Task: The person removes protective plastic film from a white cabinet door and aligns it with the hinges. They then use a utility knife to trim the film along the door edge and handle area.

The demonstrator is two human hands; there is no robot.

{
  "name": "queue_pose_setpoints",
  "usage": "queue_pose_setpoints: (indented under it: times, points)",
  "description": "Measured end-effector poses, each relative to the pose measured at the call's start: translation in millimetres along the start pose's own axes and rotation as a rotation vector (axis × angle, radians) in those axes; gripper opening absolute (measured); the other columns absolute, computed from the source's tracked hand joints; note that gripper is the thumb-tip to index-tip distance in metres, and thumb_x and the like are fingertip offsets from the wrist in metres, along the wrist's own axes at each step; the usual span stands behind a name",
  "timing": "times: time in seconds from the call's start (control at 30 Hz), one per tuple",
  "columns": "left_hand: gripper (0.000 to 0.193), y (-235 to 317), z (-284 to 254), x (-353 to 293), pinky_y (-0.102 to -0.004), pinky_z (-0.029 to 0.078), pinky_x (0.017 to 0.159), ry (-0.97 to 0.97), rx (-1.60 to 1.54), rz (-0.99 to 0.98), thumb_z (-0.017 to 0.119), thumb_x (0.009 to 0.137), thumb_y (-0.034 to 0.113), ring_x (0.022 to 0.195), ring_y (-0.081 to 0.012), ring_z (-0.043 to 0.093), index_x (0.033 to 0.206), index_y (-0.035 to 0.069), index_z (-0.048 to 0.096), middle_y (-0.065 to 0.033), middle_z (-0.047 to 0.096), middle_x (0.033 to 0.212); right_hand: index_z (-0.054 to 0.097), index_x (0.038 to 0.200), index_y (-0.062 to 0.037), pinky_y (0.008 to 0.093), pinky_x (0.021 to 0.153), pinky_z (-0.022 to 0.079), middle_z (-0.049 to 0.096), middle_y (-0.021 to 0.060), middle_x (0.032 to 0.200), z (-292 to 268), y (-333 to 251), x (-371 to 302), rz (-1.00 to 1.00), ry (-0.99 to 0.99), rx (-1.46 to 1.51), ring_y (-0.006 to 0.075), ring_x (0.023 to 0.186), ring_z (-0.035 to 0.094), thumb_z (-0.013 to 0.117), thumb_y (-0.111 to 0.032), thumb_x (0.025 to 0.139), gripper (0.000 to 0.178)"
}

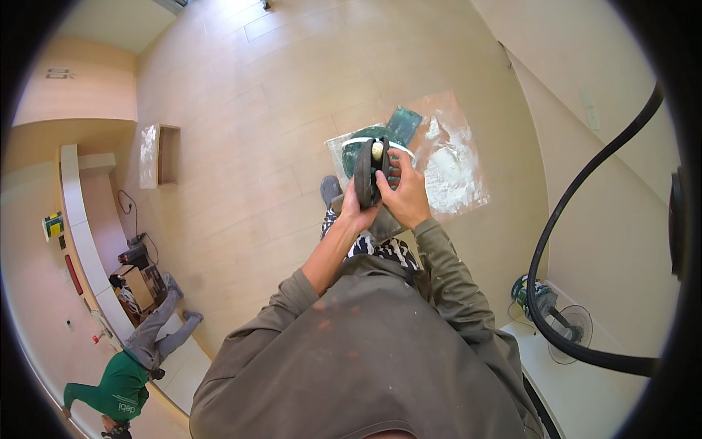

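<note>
Both hands are in front of my body, over the floor. My left hand (pixel 358 208) wraps the lower side of a dark oval object (pixel 366 175) that is parted lengthwise; its kind I cannot make out. A small pale rounded piece shows in the gap near its top. My right hand (pixel 404 189) grips the object's right side with bent fingers. Behind and below it is a green bucket (pixel 352 152) with a white rim, partly hidden by the object. A green flat piece (pixel 404 121) lies beside the bucket.
White powder (pixel 452 164) covers a brown board (pixel 475 194) right of the bucket. An open box (pixel 170 155) stands at left. A person in a green shirt (pixel 124 384) is at lower left. A black hose (pixel 553 219) curves at right near a fan (pixel 570 334).
</note>
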State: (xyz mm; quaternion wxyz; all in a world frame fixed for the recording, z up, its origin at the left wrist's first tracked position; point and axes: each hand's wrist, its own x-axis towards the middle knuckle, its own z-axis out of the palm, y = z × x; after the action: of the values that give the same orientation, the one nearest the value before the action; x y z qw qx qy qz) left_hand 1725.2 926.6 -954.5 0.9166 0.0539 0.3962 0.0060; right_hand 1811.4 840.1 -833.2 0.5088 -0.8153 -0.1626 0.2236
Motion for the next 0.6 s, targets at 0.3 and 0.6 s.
queue_pose_setpoints:
  times: [0.3,0.6]
  points:
    - [0.094,53,15,-50,-0.0587,0.039,0.110,0.177,0.766,0.176,0.050,0.093,0.075,0.145,-0.0397,0.037,0.159,0.011,0.029,-0.0256,0.035,0.158,0.065,0.111,-0.0041,0.0368,0.069,0.057,0.072,0.0192,0.090,5,7,4,-0.210,-0.002,-0.069,0.0282,0.079,0.073,0.061,-0.001,0.092,0.020]
    - [0.045,88,41,-47,-0.0372,0.057,0.087,0.059,1.309,0.402,0.044,0.097,0.024,0.095,-0.0194,0.063,0.130,-0.004,0.058,-0.0123,0.067,0.106,0.071,0.099,-0.0013,0.0440,0.080,0.057,0.058,0.0222,0.122,7,-7,-7,-0.194,-0.083,-0.455,0.0382,0.098,0.066,0.070,-0.014,0.085,0.018]
